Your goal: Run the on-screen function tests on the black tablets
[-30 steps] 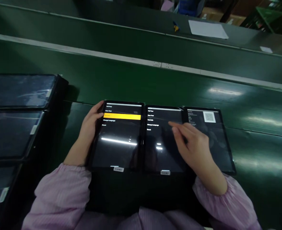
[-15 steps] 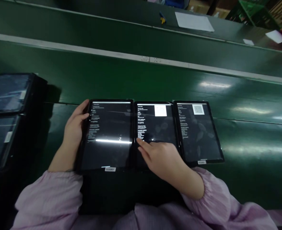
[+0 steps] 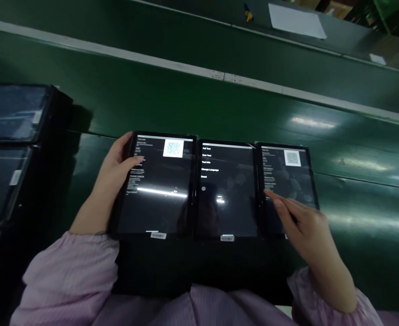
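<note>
Three tablets lie side by side with lit dark screens. My left hand (image 3: 113, 172) is wrapped round the left edge of the left tablet (image 3: 162, 208), its thumb over the screen, which shows text and a QR code. The middle tablet (image 3: 233, 208) displays a short menu and a small grey dot. On the right tablet (image 3: 304, 181), with text and a QR code, the outstretched index finger of my right hand (image 3: 304, 226) is at the screen's left side. This hand holds nothing and covers the tablet's lower part.
Stacks of dark tablets (image 3: 12, 111) stand at the left. Beyond the green bench (image 3: 145, 97) runs a pale metal strip (image 3: 172, 68). A white sheet (image 3: 297, 20) and a blue-and-yellow tool (image 3: 249, 14) lie at the far side, near a green crate (image 3: 394, 18).
My right hand has moved right, from the middle tablet to the right one. The middle screen switched from test info to a menu. A QR code has appeared on the left screen.
</note>
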The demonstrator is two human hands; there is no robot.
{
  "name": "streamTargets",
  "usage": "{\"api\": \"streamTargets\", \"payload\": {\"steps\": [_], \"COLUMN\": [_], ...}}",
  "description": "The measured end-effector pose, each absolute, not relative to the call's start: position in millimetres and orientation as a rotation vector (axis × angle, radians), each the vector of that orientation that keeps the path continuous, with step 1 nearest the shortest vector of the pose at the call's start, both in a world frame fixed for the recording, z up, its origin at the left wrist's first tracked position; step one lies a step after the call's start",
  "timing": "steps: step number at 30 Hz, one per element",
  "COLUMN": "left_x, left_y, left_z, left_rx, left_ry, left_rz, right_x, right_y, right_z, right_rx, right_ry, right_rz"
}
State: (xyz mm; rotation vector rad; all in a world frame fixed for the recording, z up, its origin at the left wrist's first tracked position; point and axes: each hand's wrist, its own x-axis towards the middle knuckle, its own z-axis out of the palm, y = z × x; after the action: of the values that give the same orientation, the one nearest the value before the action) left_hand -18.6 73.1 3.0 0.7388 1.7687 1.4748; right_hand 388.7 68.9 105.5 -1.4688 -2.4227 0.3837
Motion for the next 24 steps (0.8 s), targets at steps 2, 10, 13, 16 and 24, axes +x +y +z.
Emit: {"api": "streamTargets", "payload": {"steps": [2, 10, 13, 16, 24], "left_x": [-19.5, -17.6, -18.7, -20.7, -24.1], "left_y": [72.9, 73.1, 81.5, 89.0, 93.2], "left_z": [0.8, 1.1, 4.9, 8.0, 7.3], "left_rx": [0.781, 0.728, 0.731, 0.754, 0.736], "left_ry": [1.721, 1.609, 1.618, 1.622, 1.722], "left_rz": [1.495, 1.58, 1.605, 1.597, 1.513], "right_x": [391.1, 396.2, 372.5, 347.2, 338.8], "right_y": [67.9, 83.7, 96.8, 112.5, 129.0], "right_z": [103.7, 107.3, 94.6, 77.7, 68.8], "right_rx": [-1.487, -1.553, -1.322, -1.239, -1.268], "right_ry": [-2.443, -2.401, -2.423, -2.461, -2.423], "right_rz": [0.371, -0.032, -0.083, -0.063, -0.029]}}
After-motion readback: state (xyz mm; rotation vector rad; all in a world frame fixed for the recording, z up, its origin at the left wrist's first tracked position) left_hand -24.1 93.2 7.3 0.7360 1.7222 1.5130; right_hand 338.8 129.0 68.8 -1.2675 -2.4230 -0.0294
